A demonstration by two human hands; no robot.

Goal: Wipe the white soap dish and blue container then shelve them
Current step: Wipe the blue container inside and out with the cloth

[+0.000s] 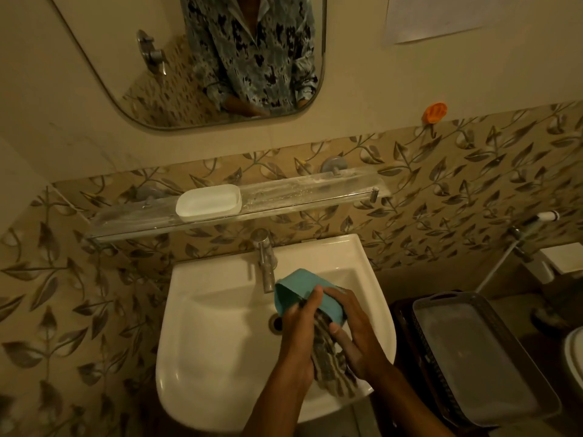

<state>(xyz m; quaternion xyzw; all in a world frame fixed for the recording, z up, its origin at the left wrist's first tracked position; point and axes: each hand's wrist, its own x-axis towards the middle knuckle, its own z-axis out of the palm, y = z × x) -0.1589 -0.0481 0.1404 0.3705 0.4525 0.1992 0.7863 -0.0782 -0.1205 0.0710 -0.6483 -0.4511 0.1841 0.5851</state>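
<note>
one blue container (301, 290), lower centre of frame, held over the sink (220, 310) basin just beside the tap (266, 263). left hand (299, 329) fingers wrapped closed on its rim; right hand (353, 329) closed around its far side with one striped cloth (331, 364) bunched between both palms. one white soap dish (209, 202) on the glass shelf (315, 190), centre frame; shelf bare to its right. one grey tray (479, 357) lower right.

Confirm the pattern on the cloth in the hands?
Striped, dark and light bands, on the cloth held against the blue container; seen in the head view.
</note>
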